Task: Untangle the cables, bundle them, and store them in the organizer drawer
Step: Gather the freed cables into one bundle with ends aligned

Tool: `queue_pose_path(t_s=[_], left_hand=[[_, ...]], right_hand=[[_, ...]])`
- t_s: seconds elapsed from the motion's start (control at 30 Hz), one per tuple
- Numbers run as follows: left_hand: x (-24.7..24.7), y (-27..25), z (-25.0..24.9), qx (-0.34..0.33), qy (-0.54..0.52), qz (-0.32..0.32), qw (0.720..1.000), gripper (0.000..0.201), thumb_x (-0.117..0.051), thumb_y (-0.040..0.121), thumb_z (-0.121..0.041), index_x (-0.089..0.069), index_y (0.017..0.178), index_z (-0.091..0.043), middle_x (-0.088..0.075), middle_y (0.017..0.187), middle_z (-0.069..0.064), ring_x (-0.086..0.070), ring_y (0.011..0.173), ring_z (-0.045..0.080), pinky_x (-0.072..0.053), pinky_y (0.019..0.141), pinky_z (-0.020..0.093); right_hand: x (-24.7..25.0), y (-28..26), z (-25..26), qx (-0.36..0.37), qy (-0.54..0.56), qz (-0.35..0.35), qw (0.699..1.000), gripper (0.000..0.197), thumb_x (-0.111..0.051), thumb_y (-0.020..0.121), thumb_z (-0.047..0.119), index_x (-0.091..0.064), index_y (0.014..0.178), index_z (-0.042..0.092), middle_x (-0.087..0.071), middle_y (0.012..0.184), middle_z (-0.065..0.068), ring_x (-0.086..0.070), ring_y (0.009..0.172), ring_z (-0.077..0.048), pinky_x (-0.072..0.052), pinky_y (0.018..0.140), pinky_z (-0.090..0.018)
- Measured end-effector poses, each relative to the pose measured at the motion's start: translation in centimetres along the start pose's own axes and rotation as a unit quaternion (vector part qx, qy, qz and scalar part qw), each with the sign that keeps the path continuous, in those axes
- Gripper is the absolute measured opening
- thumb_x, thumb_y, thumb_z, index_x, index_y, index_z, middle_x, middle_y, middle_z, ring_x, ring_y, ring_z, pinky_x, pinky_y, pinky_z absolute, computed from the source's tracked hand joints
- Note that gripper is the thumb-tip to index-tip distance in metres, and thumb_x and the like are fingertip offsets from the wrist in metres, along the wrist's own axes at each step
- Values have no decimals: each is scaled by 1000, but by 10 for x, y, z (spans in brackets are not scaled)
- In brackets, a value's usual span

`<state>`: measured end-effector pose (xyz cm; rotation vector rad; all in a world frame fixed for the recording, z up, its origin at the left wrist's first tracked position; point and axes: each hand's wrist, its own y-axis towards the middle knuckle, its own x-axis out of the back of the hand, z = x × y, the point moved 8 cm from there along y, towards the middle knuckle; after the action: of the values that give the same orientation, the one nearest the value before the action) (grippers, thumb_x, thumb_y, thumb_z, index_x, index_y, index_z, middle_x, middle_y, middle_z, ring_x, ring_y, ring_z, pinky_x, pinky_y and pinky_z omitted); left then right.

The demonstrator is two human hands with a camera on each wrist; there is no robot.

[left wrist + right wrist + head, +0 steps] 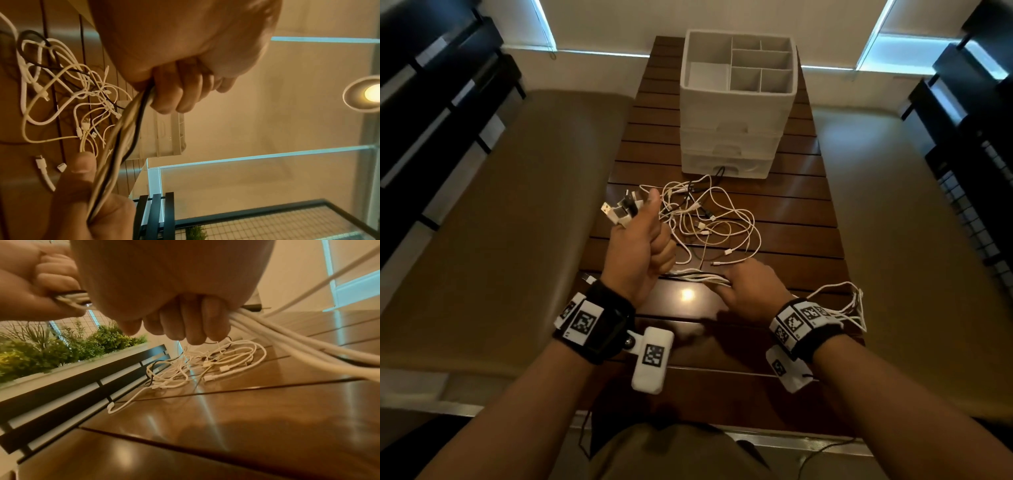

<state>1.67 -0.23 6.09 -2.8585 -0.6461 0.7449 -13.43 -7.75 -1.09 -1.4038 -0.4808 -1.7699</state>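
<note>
A tangle of white and black cables (pixel 709 219) lies on the slatted wooden table (pixel 798 205) in front of a white organizer (pixel 736 102) with stacked drawers. My left hand (pixel 640 240) grips a bunch of cables, their USB plugs (pixel 619 209) sticking out above the fist. The same bunch (pixel 698 277) runs right into my right hand (pixel 750 291), which grips it too. Loops of cable (pixel 852 298) trail past my right wrist. In the wrist views the gripped strands (pixel 127 129) (pixel 287 345) are pulled taut between both fists. A black cable (pixel 719 170) reaches the bottom drawer's handle.
The organizer's top tray (pixel 760 61) has several open compartments. Beige cushioned benches (pixel 500 222) flank the table on both sides, with black shelving (pixel 431 102) behind them. Green plants (pixel 61 345) stand in a planter beyond the table.
</note>
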Motion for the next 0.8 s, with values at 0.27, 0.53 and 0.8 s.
queue_pose_path(t_s=[0.27,0.53,0.8], left_hand=[[22,-1,38,72,46,-24,996,53,-60,105,-37,-33,60,-27,-19,50,-4,-17,38,11,-13,42,21],[24,-9,66,128,105,10,986,54,-63,103,-30,-32,59,-26,-18,53,0,-15,42,12,-15,46,22],[20,-17,72,100,62,-10,993,39,-61,104,-19,-46,69,-22,-24,51,0,-19,39,13,-16,44,25]], right_hand=[[-33,-9,7,38,70,116,990,71,-45,83,90,-65,84,22,-62,72,6,-58,65,-12,-45,62,-32],[27,53,-42,-74,193,-88,974,13,-62,102,36,-64,98,24,-65,94,8,-61,84,-8,-50,74,-30],[-2,96,70,101,149,115,977,35,-65,95,6,-70,126,20,-72,108,2,-68,91,-10,-55,86,-27]])
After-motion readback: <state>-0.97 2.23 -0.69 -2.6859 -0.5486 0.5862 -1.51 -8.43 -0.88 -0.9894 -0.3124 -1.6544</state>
